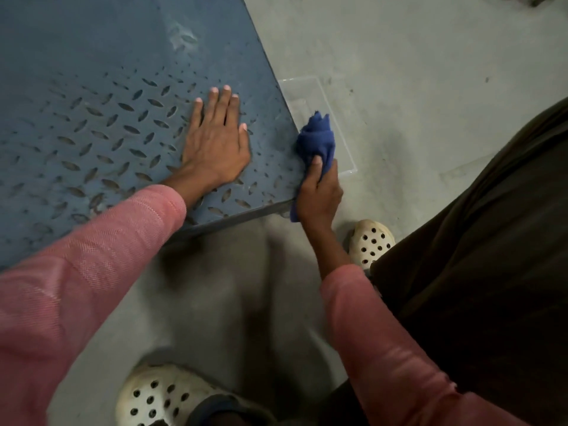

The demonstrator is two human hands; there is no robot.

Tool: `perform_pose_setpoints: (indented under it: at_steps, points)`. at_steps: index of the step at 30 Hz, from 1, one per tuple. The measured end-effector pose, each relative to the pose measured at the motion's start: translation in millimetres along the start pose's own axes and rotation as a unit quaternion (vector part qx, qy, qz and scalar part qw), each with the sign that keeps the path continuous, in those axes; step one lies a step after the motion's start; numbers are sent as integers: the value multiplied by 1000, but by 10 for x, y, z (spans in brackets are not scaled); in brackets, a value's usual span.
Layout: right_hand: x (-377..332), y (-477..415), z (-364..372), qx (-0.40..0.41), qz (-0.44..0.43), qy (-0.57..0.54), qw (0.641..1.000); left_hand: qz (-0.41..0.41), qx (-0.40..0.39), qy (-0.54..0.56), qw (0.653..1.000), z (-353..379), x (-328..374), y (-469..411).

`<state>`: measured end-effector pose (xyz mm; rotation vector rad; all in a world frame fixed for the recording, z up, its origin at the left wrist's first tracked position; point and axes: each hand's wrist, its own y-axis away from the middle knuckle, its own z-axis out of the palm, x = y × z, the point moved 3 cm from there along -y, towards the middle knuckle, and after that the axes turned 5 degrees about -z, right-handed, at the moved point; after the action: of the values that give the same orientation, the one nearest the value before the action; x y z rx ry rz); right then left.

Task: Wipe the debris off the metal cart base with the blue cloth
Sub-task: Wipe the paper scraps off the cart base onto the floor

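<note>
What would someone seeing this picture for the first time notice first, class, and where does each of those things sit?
The bunched deep-blue cloth stands out, gripped in the right hand at the right corner of the grey-blue metal cart base with raised diamond tread. The left hand lies flat, fingers spread, on that plate just left of the cloth. A clear plastic tray sits on the pale floor beside the corner.
</note>
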<state>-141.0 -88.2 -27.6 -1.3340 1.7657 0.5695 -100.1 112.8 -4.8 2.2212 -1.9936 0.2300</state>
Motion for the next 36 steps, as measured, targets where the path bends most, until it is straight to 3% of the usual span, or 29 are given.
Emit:
perform_pose_setpoints:
  at_steps: [3, 5, 7, 10, 12, 14, 18, 21, 25, 28, 31, 36]
  points:
    - [7, -356, 30, -147, 160, -51, 975, 3, -3, 1, 1000, -9, -18, 20]
    - [-2, -449, 46, -164, 215, -102, 957, 6, -6, 2, 1000, -23, -11, 26]
    - [-23, -315, 43, -92, 188, -107, 972, 4, -7, 3, 1000, -30, 3, 24]
    - [-75, 214, 7, 13, 5, -38, 999, -2, -5, -3, 1000, -40, 23, 25]
    - [-44, 385, 18, 10, -90, -31, 995, -3, -2, -7, 1000, -39, 25, 29]
    - [-32, 296, 50, -7, -123, -32, 992, -4, -1, -5, 1000, -35, 14, 34]
    - [-64, -8, 5, -94, -93, 30, 991, 4, -5, -6, 1000, -17, 16, 51]
    - [-19, -229, -31, -185, -52, -93, 977, 21, -13, -17, 1000, -6, -5, 120]
    - [-11, -117, -32, -143, -25, -112, 983, 64, -36, -34, 997, 11, -55, 218]
    - [46, 207, -119, -94, -65, -93, 989, 76, -42, -52, 995, 36, -91, 234]
    - [115, 246, -138, -132, -108, -86, 982, 88, -45, -55, 994, 12, -87, 265]
    - [10, -228, -99, -187, -68, -99, 975, 172, -51, -79, 981, 15, -145, 450]
